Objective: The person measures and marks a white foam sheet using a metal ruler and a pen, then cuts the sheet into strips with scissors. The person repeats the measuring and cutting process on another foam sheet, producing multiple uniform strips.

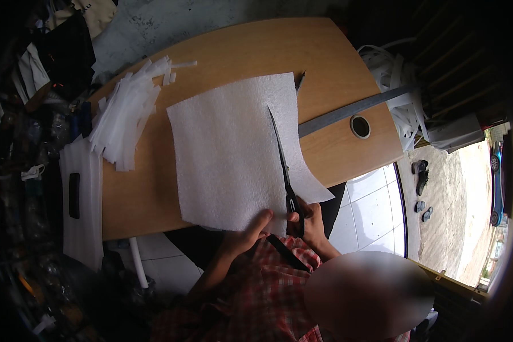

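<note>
A white foam sheet (228, 154) lies across the near middle of the wooden table, its near edge reaching over the table edge. My left hand (248, 233) pinches that near edge, thumb on top. My right hand (312, 227) is closed round the handles of black-handled scissors (284, 165), whose long blades point away from me over the sheet. A cut runs up from the near edge along the blades. To its right, a partly separated strip (313, 183) flares out over the table edge.
Cut foam strips (122, 114) are heaped at the left. A black phone (74, 195) rests on longer foam pieces (85, 239) overhanging the table. To the right are a metal ruler (353, 111), a pen (301, 80) and a round table hole (360, 126). Foam scraps (403, 122) gather beyond the right edge.
</note>
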`<state>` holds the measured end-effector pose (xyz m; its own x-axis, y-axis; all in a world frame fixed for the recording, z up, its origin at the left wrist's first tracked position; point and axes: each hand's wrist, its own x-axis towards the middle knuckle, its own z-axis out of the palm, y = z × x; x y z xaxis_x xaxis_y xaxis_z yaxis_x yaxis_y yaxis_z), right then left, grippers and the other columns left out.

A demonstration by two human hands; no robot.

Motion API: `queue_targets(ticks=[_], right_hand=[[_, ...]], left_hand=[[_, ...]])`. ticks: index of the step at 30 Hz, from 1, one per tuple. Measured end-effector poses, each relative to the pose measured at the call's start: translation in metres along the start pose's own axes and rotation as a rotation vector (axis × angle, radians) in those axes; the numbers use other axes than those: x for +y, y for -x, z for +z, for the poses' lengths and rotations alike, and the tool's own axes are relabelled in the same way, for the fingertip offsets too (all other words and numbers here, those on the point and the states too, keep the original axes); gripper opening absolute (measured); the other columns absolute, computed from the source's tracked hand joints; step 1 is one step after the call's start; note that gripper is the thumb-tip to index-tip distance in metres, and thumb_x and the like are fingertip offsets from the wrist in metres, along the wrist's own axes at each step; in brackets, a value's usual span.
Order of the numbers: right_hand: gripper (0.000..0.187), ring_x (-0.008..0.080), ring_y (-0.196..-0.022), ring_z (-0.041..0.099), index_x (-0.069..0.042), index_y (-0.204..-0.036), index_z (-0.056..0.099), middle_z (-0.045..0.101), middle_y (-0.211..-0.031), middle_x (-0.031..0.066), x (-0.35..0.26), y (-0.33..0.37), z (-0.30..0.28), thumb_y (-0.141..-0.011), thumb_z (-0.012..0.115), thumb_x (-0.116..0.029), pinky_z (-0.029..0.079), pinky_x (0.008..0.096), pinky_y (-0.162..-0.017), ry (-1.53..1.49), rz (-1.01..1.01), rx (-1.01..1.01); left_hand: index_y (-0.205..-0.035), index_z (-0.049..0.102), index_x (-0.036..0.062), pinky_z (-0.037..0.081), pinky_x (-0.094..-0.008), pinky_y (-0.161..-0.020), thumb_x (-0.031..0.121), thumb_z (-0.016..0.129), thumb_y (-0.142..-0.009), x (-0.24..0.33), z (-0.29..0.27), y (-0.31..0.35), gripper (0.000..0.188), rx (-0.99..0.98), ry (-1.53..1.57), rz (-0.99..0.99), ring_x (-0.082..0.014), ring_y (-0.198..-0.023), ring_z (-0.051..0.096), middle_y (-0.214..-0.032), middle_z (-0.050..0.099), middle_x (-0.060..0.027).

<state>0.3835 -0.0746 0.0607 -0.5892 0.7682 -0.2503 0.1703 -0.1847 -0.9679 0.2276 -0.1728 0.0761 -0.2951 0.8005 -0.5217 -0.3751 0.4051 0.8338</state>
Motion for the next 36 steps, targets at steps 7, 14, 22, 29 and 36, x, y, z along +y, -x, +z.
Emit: queue_targets(ticks=[7,14,22,29,36], right_hand=[[0.097,0.0115,-0.064,0.048,0.007,-0.105,0.056,0.052,-0.072,0.0028,-0.003,0.0,0.002,-0.066,0.056,-0.082,0.038,0.0265,-0.055,-0.098,-0.048,-0.051],[0.099,0.0151,-0.067,0.05,0.003,-0.098,0.053,0.051,-0.073,0.0045,-0.008,-0.004,-0.002,-0.064,0.044,-0.089,0.041,0.029,-0.059,0.024,-0.061,-0.145],[0.102,0.0139,-0.057,0.055,0.005,-0.097,0.055,0.054,-0.061,0.0037,-0.011,-0.009,-0.007,-0.063,0.043,-0.09,0.043,0.0276,-0.051,0.037,-0.029,-0.184],[0.099,0.0123,-0.05,0.054,0.005,-0.093,0.053,0.052,-0.059,0.003,-0.025,-0.023,-0.015,-0.064,0.044,-0.089,0.041,0.0252,-0.046,0.061,-0.163,-0.053],[0.087,0.0081,-0.053,0.048,-0.001,-0.083,0.052,0.048,-0.06,-0.0003,-0.024,-0.026,-0.018,-0.06,0.057,-0.084,0.038,0.0232,-0.048,-0.027,-0.07,-0.039]], left_hand=[[-0.112,0.056,-0.0001,0.056,-0.0322,-0.069,0.029,0.068,-0.086,-0.003,0.0,0.004,0.041,-0.01,-0.015,-0.014,-0.02,-0.091,0.062,-0.104,0.06,-0.0113],[-0.112,0.06,0.0015,0.055,-0.032,-0.074,0.035,0.065,-0.088,0.0,-0.001,0.004,0.042,0.027,0.035,-0.22,-0.0185,-0.102,0.058,-0.112,0.059,-0.0095],[-0.119,0.057,0.0021,0.056,-0.031,-0.074,0.019,0.07,-0.081,-0.011,-0.006,0.004,0.043,-0.127,-0.223,0.054,-0.0206,-0.102,0.06,-0.116,0.06,-0.0105],[-0.127,0.052,0.0069,0.051,-0.0359,-0.093,-0.004,0.078,-0.06,-0.051,-0.02,-0.001,0.073,-0.25,-0.747,0.668,-0.0283,-0.112,0.058,-0.121,0.06,-0.0124],[-0.124,0.054,0.0069,0.05,-0.0352,-0.093,-0.003,0.08,-0.057,-0.067,-0.021,-0.003,0.072,-0.225,-0.738,0.88,-0.0264,-0.109,0.061,-0.116,0.062,-0.0096]])
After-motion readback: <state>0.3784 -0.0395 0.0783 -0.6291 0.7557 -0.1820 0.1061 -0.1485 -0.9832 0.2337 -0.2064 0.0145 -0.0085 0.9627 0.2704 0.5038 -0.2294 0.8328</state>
